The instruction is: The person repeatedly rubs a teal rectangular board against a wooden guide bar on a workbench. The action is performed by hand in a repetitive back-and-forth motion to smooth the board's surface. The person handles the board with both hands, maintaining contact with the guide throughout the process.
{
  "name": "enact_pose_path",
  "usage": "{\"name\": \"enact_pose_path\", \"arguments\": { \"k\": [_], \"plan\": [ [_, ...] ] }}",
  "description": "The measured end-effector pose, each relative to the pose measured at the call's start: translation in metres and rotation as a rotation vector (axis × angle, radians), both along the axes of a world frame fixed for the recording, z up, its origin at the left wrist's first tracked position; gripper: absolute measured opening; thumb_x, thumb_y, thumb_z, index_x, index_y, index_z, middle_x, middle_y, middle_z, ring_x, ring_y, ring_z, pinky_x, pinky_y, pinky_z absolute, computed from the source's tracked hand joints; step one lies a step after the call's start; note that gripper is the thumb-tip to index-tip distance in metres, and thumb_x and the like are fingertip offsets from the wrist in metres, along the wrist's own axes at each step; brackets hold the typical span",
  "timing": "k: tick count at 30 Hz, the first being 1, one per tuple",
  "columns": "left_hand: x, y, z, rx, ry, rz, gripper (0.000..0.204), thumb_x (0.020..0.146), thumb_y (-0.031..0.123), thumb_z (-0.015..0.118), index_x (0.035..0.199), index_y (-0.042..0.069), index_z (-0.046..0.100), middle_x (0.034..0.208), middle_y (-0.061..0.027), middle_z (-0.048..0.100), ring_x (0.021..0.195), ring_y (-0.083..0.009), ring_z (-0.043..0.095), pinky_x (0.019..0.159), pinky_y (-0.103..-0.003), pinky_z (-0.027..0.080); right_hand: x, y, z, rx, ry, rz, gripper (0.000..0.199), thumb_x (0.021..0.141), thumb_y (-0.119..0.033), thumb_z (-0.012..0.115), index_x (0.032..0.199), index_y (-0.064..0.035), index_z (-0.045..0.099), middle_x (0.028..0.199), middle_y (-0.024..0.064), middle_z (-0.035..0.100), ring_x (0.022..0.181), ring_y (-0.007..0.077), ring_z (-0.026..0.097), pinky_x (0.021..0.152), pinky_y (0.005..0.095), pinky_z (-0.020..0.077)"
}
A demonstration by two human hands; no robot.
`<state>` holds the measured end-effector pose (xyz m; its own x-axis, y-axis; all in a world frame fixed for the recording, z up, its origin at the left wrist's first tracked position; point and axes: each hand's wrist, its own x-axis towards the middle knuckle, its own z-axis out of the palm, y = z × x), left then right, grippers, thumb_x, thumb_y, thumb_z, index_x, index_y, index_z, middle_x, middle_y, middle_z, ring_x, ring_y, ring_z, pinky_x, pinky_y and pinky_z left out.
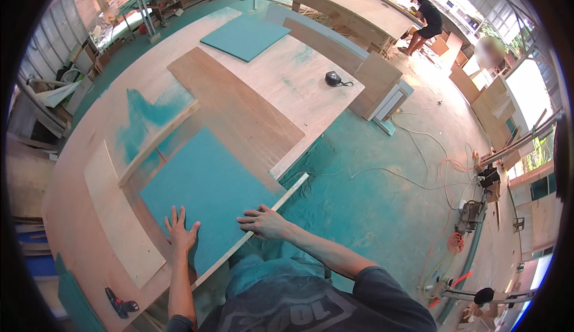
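A flat blue-green board (203, 182) lies on the large pale worktable in front of me. My left hand (181, 230) rests at the board's left side, its fingers spread and holding nothing. A long, thin wooden strip (281, 201) runs along the board's near edge and sticks out past it to the right. Over that strip my right hand (266, 222) bends its fingers, with the fingertips reaching onto the board. The underside of its grip is hidden.
A wooden batten (158, 143), a brown panel (236, 99), another teal board (246, 36) and a black tape measure (335, 79) lie on the worktable (66, 206). A cordless drill (119, 302) sits at lower left. Cables (412, 179) trail over the floor. A person (429, 18) works farther back.
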<state>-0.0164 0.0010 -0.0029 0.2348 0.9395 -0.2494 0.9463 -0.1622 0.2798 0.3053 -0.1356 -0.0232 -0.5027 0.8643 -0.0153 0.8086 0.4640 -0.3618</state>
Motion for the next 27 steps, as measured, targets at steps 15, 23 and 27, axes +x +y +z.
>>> {"name": "enact_pose_path", "arguments": {
  "k": [15,23,27],
  "plan": [
    [-0.010,0.114,0.008,-0.050,0.115,0.071,0.083,0.093,0.064,0.067,0.165,0.040,0.033,0.178,0.0060,0.015,0.161,-0.0379,0.015,0.116,-0.080,0.026,-0.020,0.124,0.026,-0.079,0.050,-0.029,0.052,0.086,-0.031,0.077,0.136,-0.0232,0.068,0.152,-0.0034,0.059,0.138,0.0224,0.054,0.107,0.0469,0.0403],
    [-0.031,0.217,-0.013,-0.021,0.081,0.032,0.087,0.093,0.070,0.063,0.166,0.040,0.028,0.178,0.0061,0.011,0.161,-0.0438,0.009,0.113,-0.087,0.026,-0.029,0.222,0.012,0.042,0.027,-0.013,0.051,0.083,-0.024,0.080,0.132,-0.0232,0.065,0.150,-0.0063,0.057,0.135,0.0217,0.055,0.109,0.0503,0.0422],
    [-0.049,0.277,-0.049,0.044,0.044,0.005,0.087,0.093,0.072,0.062,0.166,0.041,0.027,0.178,0.0056,0.011,0.161,-0.0441,0.009,0.114,-0.086,0.026,-0.036,0.271,0.013,0.017,0.012,-0.011,0.049,0.084,-0.025,0.080,0.131,-0.0222,0.066,0.148,-0.0057,0.058,0.135,0.0225,0.055,0.112,0.0498,0.0409]
  ]
}}
